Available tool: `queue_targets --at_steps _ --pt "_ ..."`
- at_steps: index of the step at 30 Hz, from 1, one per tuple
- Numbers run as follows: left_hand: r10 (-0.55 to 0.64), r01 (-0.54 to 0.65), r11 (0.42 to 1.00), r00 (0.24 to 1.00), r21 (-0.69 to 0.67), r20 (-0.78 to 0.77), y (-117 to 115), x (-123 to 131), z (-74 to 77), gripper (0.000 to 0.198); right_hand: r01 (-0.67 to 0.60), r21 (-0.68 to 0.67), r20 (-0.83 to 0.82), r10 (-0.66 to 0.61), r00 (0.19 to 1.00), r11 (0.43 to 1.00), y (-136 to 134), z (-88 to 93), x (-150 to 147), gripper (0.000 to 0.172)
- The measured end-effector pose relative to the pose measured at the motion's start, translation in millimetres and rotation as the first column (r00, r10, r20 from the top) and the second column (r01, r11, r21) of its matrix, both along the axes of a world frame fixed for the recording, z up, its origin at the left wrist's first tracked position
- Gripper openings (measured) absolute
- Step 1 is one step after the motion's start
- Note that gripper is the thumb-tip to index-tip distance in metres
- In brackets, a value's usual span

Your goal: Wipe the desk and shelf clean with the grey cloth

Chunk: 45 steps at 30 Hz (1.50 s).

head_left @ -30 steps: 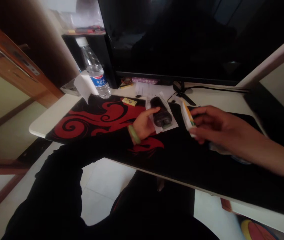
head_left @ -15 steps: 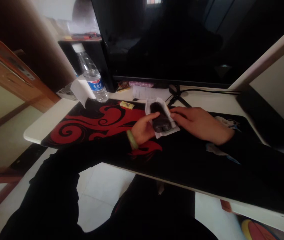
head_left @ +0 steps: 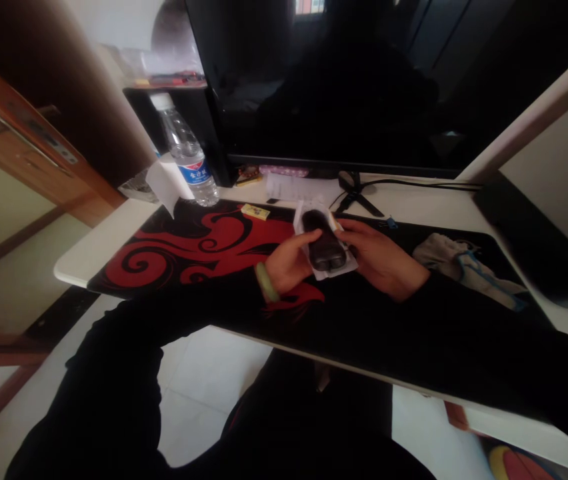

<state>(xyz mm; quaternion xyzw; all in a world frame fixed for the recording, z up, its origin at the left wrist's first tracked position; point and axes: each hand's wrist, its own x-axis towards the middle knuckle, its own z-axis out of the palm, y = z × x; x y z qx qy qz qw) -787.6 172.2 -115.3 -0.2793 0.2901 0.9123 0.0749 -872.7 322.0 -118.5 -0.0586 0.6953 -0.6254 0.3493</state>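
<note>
A dark oval object (head_left: 324,245) lies on a white sheet (head_left: 335,269) on the black and red desk mat (head_left: 189,243). My left hand (head_left: 290,261), a green bangle on its wrist, curls against the object's left side with a finger on top. My right hand (head_left: 377,257) cups the object and the sheet from the right, fingers closed on them. Both sleeves are black.
A water bottle (head_left: 187,157) stands at the back left beside a folded white paper (head_left: 160,185). A small yellow packet (head_left: 255,211) lies on the mat. A dark monitor (head_left: 354,80), cables (head_left: 364,193) and a crumpled cloth (head_left: 464,263) sit behind and to the right.
My right hand came in from the right, no longer showing the small box it held, and closed on the dark object's right side. The left hand stayed on the object.
</note>
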Motion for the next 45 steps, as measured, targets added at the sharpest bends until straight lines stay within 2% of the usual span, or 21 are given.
queue_targets --at_steps 2,4,8,11,15,18,21,23,26,29,31,33,35,38,41,45 --pt "-0.004 0.004 1.000 1.000 -0.016 0.001 0 -1 -2.7 0.009 0.035 0.044 0.019 -0.036 0.999 0.998 0 0.8 3 0.029" --pt "-0.009 0.010 0.999 1.000 -0.033 0.016 0 -3 -5.4 0.010 0.023 0.077 -0.025 -0.021 0.999 0.997 0 1.1 4 0.029" --pt "-0.033 0.041 0.995 0.996 -0.092 0.086 0 -8 -2.3 0.012 -0.057 0.061 -0.251 0.070 0.965 0.997 1 4.4 5 0.034" --pt "-0.098 0.112 0.986 0.988 -0.124 0.118 -2 -8 9.0 0.015 -0.161 0.145 -0.339 0.202 0.919 0.976 2 10.4 3 0.045" --pt "-0.203 0.224 0.965 0.967 -0.133 0.156 -7 -5 20.6 0.018 -0.283 0.256 -0.424 0.371 0.826 0.924 5 18.2 -3 0.047" --pt "-0.217 0.227 0.969 0.971 -0.100 0.102 -9 -5 19.8 0.023 -0.312 0.364 -0.514 0.469 0.719 0.877 6 22.2 -6 0.052" --pt "-0.199 0.201 0.979 0.979 -0.044 0.040 -7 -7 17.3 0.041 -0.291 0.476 -0.592 0.548 0.591 0.830 6 23.1 -7 0.070" --pt "-0.188 0.189 0.981 0.982 -0.032 0.024 -3 -9 18.8 0.051 -0.251 0.536 -0.603 0.573 0.554 0.806 6 21.9 -9 0.085" --pt "-0.199 0.200 0.978 0.980 -0.064 0.026 1 -14 25.7 0.059 -0.237 0.559 -0.600 0.585 0.546 0.795 9 20.0 -18 0.092" --pt "-0.254 0.259 0.959 0.965 -0.110 0.059 2 -18 30.6 0.065 -0.273 0.497 -0.608 0.555 0.568 0.824 16 20.0 -29 0.072" --pt "-0.306 0.311 0.944 0.950 -0.109 0.058 1 -21 29.1 0.066 -0.288 0.447 -0.601 0.523 0.604 0.847 21 20.1 -34 0.055" --pt "-0.345 0.346 0.933 0.938 -0.096 0.024 0 -23 25.0 0.065 -0.293 0.411 -0.594 0.497 0.632 0.863 25 19.0 -35 0.045" --pt "-0.357 0.354 0.930 0.934 -0.097 -0.012 1 -25 21.3 0.065 -0.283 0.397 -0.604 0.480 0.636 0.873 29 17.0 -34 0.046" --pt "-0.358 0.353 0.928 0.933 -0.116 -0.023 4 -25 21.2 0.062 -0.250 0.389 -0.620 0.453 0.641 0.887 34 14.4 -33 0.062" --pt "-0.369 0.364 0.921 0.929 -0.138 -0.014 10 -25 26.1 0.057 -0.258 0.365 -0.591 0.436 0.679 0.895 36 15.1 -34 0.075" --pt "-0.353 0.346 0.920 0.936 -0.186 -0.006 20 -23 33.1 0.052 -0.262 0.355 -0.576 0.431 0.695 0.897 40 19.6 -37 0.061"
